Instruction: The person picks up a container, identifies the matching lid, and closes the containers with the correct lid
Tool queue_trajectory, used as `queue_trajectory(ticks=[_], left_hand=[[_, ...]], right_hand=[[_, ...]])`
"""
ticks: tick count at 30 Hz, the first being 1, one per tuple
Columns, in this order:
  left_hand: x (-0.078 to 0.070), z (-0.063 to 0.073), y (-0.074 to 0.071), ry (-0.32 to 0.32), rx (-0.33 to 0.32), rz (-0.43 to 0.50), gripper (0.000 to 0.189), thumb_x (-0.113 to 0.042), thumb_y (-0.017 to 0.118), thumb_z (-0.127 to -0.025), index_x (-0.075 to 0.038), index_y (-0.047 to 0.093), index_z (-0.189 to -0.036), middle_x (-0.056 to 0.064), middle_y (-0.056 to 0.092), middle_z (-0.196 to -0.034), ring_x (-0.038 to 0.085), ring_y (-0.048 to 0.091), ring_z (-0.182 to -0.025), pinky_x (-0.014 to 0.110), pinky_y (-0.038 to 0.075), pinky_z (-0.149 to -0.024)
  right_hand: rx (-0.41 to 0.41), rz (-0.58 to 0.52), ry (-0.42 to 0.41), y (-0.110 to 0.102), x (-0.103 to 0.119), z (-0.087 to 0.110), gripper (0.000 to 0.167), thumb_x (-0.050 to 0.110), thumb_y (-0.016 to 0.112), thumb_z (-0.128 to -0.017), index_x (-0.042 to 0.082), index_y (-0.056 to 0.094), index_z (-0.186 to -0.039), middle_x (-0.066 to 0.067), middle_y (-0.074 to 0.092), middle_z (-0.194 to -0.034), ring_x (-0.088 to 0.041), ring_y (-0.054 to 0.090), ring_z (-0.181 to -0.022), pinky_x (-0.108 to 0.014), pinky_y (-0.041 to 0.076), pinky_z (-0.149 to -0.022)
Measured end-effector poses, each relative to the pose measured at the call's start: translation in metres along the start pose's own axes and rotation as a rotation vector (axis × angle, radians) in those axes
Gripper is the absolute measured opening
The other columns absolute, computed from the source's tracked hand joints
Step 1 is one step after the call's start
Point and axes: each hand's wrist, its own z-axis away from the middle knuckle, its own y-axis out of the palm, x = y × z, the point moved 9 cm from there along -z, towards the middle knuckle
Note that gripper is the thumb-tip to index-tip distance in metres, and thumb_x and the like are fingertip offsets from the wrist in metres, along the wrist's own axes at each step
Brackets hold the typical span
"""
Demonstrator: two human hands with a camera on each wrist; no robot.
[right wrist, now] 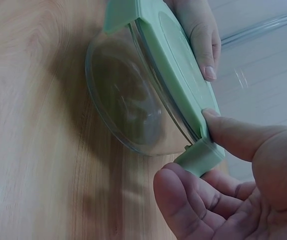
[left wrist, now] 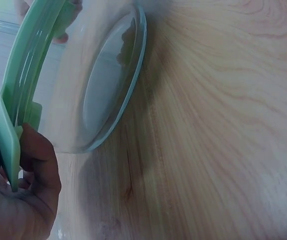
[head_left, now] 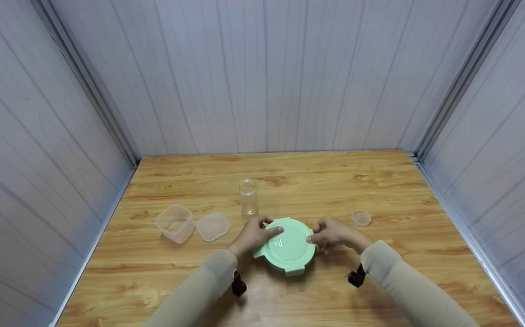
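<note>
A round glass food container (right wrist: 118, 95) stands on the table with a mint-green snap lid (head_left: 289, 243) over its top. My left hand (head_left: 254, 234) is at the lid's left side, its thumb lying on top. In the left wrist view, its fingers curl about a lid flap (left wrist: 8, 140) that sticks outward. At the opposite side, my right hand (head_left: 336, 234) presses its thumb on the lid's edge. Its fingers lie beneath a locking flap (right wrist: 201, 157), which it pinches. Through the clear glass wall, no contents can be made out.
Left of the container are a square translucent plastic box (head_left: 175, 223) and a flat square lid (head_left: 213, 226). A tall clear glass jar (head_left: 249, 200) stands behind my left hand. Beyond my right hand lies a small round clear lid (head_left: 361, 218). Pale panel walls (head_left: 285, 77) enclose the wooden table (head_left: 190, 172).
</note>
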Motion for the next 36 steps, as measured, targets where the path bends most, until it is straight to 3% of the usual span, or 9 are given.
queue_trajectory(ticks=[8,21,36], left_hand=[[0.0007,0.0001,0.0008,-0.007,0.003,0.005,0.042,-0.045,0.080,-0.099,-0.009,0.073,-0.120,0.004,0.063,-0.100,0.019,0.055,-0.089,0.030,0.046,-0.077],[-0.0007,-0.0001,0.0019,0.015,0.003,0.034,0.039,-0.040,0.081,-0.100,-0.007,0.073,-0.119,0.005,0.063,-0.105,0.018,0.054,-0.091,0.028,0.046,-0.078],[0.0027,0.0006,0.0015,-0.018,-0.007,0.044,0.042,-0.043,0.082,-0.098,-0.009,0.071,-0.121,0.007,0.063,-0.110,0.020,0.055,-0.096,0.030,0.046,-0.081]], right_hand=[[0.008,-0.024,-0.005,0.0008,-0.0021,-0.0009,0.024,0.017,0.079,-0.101,0.009,0.057,-0.096,-0.006,0.069,-0.080,-0.015,0.067,-0.062,-0.026,0.060,-0.056],[0.034,-0.049,-0.084,0.0030,-0.0026,-0.0022,0.025,0.016,0.076,-0.102,0.012,0.054,-0.091,-0.002,0.064,-0.077,-0.014,0.067,-0.064,-0.028,0.061,-0.058],[0.067,-0.091,-0.115,0.0044,-0.0021,-0.0053,0.024,0.012,0.076,-0.101,0.011,0.055,-0.089,-0.003,0.063,-0.075,-0.014,0.068,-0.064,-0.029,0.062,-0.058]])
